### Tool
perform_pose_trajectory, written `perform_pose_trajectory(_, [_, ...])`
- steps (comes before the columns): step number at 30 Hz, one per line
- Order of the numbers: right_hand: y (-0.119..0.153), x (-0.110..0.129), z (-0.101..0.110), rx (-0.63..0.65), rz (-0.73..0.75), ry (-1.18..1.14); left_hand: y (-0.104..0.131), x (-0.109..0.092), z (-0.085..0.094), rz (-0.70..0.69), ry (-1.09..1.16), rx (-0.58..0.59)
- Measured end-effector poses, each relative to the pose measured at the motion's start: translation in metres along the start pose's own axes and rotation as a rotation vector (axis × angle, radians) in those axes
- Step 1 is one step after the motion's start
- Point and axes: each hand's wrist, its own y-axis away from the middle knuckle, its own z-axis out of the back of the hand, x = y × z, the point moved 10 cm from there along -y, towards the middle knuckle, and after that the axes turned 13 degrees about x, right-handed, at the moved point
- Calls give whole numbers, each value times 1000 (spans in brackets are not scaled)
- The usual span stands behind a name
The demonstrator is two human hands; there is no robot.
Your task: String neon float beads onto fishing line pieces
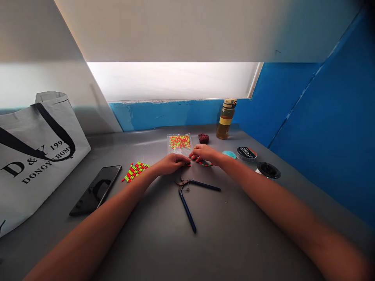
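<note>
My left hand is closed on a piece of red and green beadwork, of which a little shows at its fingertips. Close beside it, my right hand has its fingers pinched together over a beaded strand that curves out under the palm. Behind the hands lies a clear bag of red and yellow-green beads. Pliers with dark blue handles rest spread apart in front of them. To the left is a woven red and green bead piece.
A black phone and a white tote bag are at the left. Dark red thread and a bottle stand behind. A blue disc, a round case and a spool lie near my right forearm.
</note>
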Motion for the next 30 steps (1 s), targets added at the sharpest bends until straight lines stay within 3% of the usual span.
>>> perform_pose_trajectory(5, [-1, 0, 3, -71, 33, 45, 0, 12, 8, 26, 41, -75])
perform_pose_trajectory(10, [0, -1, 3, 24, 4, -28, 2, 19, 15, 82, 51, -107])
perform_pose_trajectory(13, [2, -1, 11, -18, 10, -52, 3, 19, 21, 102, 47, -140])
perform_pose_trajectory(18, [4, -4, 4, -23, -27, -96, 8, 15, 36, 131, 53, -281])
perform_pose_trajectory(22, [6, 8, -1, -45, 50, -163, 17, 9, 45, 201, 116, -416])
perform_pose_trajectory(30, [9, 18, -16, 46, 127, -235, 16, 4, 31, 203, 467, -428])
